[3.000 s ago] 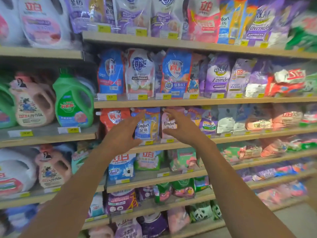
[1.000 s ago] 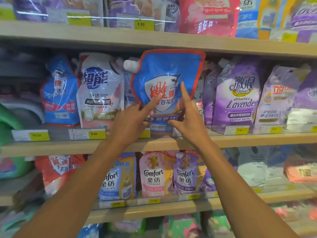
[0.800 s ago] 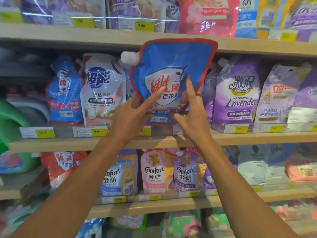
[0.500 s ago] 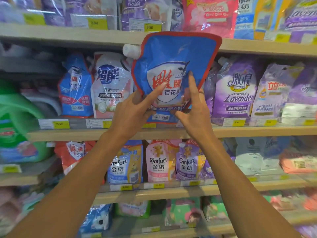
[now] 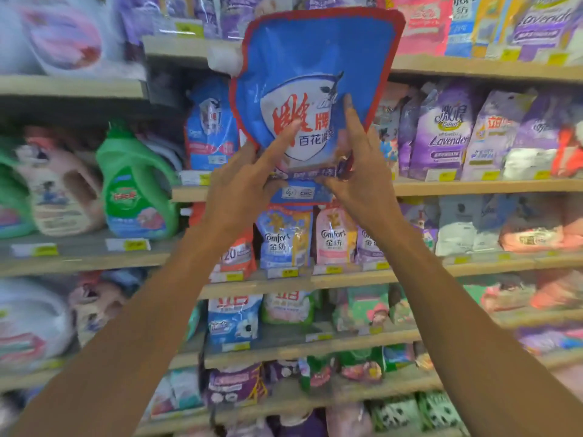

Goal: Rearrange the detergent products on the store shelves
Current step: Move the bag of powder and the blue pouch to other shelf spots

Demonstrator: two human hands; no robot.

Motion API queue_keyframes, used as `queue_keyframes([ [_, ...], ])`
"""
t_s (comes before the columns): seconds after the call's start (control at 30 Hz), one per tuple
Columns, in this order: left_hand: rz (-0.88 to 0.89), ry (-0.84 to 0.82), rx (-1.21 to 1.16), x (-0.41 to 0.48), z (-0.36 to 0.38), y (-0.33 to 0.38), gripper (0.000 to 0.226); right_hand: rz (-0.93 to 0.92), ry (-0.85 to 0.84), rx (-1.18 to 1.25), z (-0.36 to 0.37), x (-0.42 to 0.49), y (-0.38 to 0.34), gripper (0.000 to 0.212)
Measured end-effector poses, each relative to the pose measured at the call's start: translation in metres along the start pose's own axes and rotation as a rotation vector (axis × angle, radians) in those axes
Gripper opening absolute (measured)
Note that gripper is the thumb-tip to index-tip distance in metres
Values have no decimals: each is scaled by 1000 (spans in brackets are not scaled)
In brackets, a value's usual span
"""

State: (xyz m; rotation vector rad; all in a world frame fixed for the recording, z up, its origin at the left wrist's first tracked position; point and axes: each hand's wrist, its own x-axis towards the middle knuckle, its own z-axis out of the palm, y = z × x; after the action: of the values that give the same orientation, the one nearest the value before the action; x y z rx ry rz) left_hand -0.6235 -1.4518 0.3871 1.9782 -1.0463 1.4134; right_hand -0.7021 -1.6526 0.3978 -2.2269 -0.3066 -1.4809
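A blue detergent pouch [image 5: 312, 67] with a red border and a white spout cap at its top left hangs in the air in front of the shelves. Both hands hold it by its lower part. My left hand [image 5: 243, 181] grips the lower left edge, its forefinger stretched across the printed front. My right hand [image 5: 359, 181] grips the lower right edge, with its forefinger lying up along the front. The pouch's top reaches over the edge of the upper shelf [image 5: 473, 69].
Behind the pouch stands a row of blue pouches [image 5: 209, 127] and purple Lavender pouches [image 5: 441, 134]. Comfort pouches [image 5: 284, 238] fill the shelf below. At the left stand a green jug [image 5: 135, 187] and a pink jug [image 5: 60, 190]. Lower shelves hold several more pouches.
Both hands took the blue pouch from the middle shelf row and lifted it up and toward me. The view has pulled back and more lower shelves show.
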Motion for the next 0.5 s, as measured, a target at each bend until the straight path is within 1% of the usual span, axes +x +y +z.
queue_keyframes([
  [0.13,-7,-50,30,-18,-63,-14,105,-43,-37,-26,5,-10,-62,112],
  [0.27,1,-85,2,-21,-108,-25,106,-75,-50,-12,8,-11,-106,114],
  [0.4,-13,-57,31,-25,-132,-31,107,-92,-60,-3,19,-6,-128,114],
  [0.5,-1,-46,44,-26,-136,-39,109,-78,-87,56,29,-3,-130,113],
])
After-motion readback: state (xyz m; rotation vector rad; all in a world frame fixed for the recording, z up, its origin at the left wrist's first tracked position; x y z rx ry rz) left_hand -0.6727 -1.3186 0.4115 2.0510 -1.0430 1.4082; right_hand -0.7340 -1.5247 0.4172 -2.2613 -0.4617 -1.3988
